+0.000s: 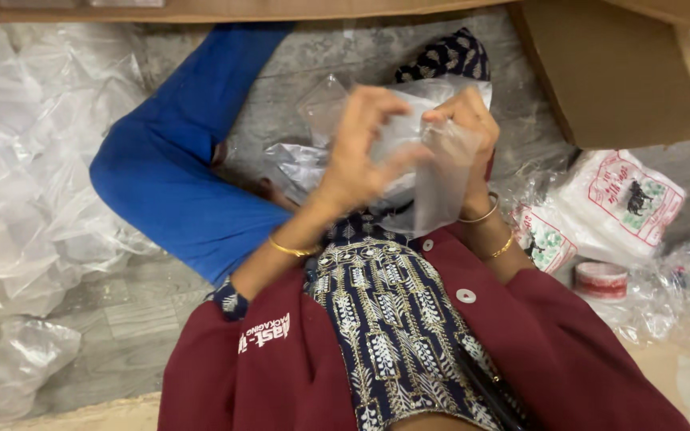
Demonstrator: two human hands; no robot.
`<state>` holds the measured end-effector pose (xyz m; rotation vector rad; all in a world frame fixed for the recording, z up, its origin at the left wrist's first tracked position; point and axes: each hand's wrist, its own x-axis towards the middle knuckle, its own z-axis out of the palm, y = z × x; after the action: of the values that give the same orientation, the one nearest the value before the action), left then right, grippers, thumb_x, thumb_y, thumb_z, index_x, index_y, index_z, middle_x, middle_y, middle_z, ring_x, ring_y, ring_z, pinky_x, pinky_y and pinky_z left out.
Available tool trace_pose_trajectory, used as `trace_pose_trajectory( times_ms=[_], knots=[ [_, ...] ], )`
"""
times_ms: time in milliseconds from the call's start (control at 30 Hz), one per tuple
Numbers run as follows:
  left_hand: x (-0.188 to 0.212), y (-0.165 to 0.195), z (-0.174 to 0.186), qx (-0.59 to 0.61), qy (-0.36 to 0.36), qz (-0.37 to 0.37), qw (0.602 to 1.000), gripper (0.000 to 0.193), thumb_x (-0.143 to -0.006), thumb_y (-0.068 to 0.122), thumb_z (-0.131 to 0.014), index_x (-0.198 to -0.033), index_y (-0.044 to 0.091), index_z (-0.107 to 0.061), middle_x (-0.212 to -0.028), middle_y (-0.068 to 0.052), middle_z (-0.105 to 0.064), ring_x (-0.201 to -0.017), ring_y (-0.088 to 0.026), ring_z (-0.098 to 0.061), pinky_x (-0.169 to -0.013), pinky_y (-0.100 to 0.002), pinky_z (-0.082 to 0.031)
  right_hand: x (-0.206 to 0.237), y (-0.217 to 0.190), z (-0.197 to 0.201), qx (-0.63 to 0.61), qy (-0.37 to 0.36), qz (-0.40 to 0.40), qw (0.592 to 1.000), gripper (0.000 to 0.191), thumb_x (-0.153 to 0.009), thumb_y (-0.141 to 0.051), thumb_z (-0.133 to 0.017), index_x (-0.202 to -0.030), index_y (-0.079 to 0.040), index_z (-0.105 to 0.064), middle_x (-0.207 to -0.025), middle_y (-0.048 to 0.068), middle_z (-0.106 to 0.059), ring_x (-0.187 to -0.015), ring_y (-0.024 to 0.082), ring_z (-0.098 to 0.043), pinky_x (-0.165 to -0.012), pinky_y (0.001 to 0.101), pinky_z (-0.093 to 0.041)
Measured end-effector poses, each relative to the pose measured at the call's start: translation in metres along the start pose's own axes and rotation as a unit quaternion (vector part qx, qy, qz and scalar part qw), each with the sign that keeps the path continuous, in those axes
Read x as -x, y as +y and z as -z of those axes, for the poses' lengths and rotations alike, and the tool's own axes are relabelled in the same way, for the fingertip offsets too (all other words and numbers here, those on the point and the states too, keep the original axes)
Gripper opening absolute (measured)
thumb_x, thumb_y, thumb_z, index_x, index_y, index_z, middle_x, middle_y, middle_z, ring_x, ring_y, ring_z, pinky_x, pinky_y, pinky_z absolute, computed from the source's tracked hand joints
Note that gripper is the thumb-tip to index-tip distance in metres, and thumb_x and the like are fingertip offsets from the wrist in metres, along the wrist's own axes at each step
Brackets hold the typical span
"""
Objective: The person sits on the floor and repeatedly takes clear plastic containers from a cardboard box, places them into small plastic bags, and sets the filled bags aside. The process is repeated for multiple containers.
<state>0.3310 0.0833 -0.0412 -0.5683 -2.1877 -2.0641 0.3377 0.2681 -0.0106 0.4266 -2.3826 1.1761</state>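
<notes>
Both hands are up in front of me, gripping one clear plastic bag [433, 172] above my lap. Left hand [361, 148] curls its blurred fingers round the bag's left edge; right hand [469, 132] pinches the top right corner. Crumpled plastic sheets [25, 160] lie on the floor to the left, printed packets [624, 199] and a tape roll [600, 279] to the right.
</notes>
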Motion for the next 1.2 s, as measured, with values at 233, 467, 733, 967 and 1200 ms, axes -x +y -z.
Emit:
trace_pose_trajectory(
  times_ms=[233,467,733,967,1200],
  knots=[
    [-0.007,0.028,-0.018,-0.089,-0.015,-0.266,0.96,0.022,-0.087,0.005,-0.071,-0.106,0.009,-0.059,-0.117,-0.01,-0.058,-0.116,-0.031,-0.054,-0.102,-0.045,-0.045,0.006,0.016,-0.012,-0.142,-0.016,-0.062,0.988,0.032,-0.102,-0.02,-0.067,-0.082,-0.001,-0.051,-0.081,0.005,-0.044,-0.074,0.017,-0.046,-0.064,0.0319,-0.037],
    [-0.001,0.023,-0.025,-0.013,0.023,-0.11,0.994,0.031,-0.093,0.009,-0.076,-0.118,0.006,-0.057,-0.117,-0.008,-0.055,-0.109,-0.029,-0.055,-0.1,-0.042,-0.047,0.013,0.035,-0.019,-0.24,-0.027,-0.171,0.955,0.04,-0.115,-0.03,-0.053,-0.084,-0.005,-0.05,-0.085,-0.001,-0.048,-0.077,0.007,-0.045,-0.069,0.024,-0.038],
    [-0.003,0.01,-0.022,0.06,-0.042,-0.203,0.976,0.018,-0.098,0.0,-0.063,-0.112,0.008,-0.056,-0.104,-0.004,-0.064,-0.107,-0.028,-0.062,-0.112,-0.051,-0.041,0.013,0.038,-0.021,-0.435,-0.024,-0.239,0.868,0.037,-0.111,-0.032,-0.055,-0.089,-0.002,-0.054,-0.088,0.0,-0.049,-0.076,0.007,-0.043,-0.068,0.0232,-0.035],
    [0.0,0.023,-0.025,-0.022,0.007,-0.092,0.996,0.038,-0.09,0.019,-0.077,-0.117,0.004,-0.055,-0.107,-0.012,-0.057,-0.1,-0.027,-0.057,-0.095,-0.041,-0.047,0.007,0.032,-0.012,-0.195,-0.008,-0.133,0.972,0.043,-0.114,-0.03,-0.055,-0.084,0.001,-0.057,-0.091,0.004,-0.046,-0.082,0.012,-0.045,-0.072,0.0276,-0.038],
    [-0.009,0.021,-0.021,0.003,0.017,-0.148,0.989,0.014,-0.104,0.019,-0.06,-0.108,0.006,-0.057,-0.117,-0.017,-0.06,-0.112,-0.03,-0.056,-0.1,-0.04,-0.046,0.004,0.022,-0.018,-0.198,-0.017,-0.105,0.974,0.041,-0.114,-0.03,-0.056,-0.089,0.002,-0.056,-0.092,0.004,-0.048,-0.088,0.014,-0.045,-0.078,0.0281,-0.037]
  ],
)
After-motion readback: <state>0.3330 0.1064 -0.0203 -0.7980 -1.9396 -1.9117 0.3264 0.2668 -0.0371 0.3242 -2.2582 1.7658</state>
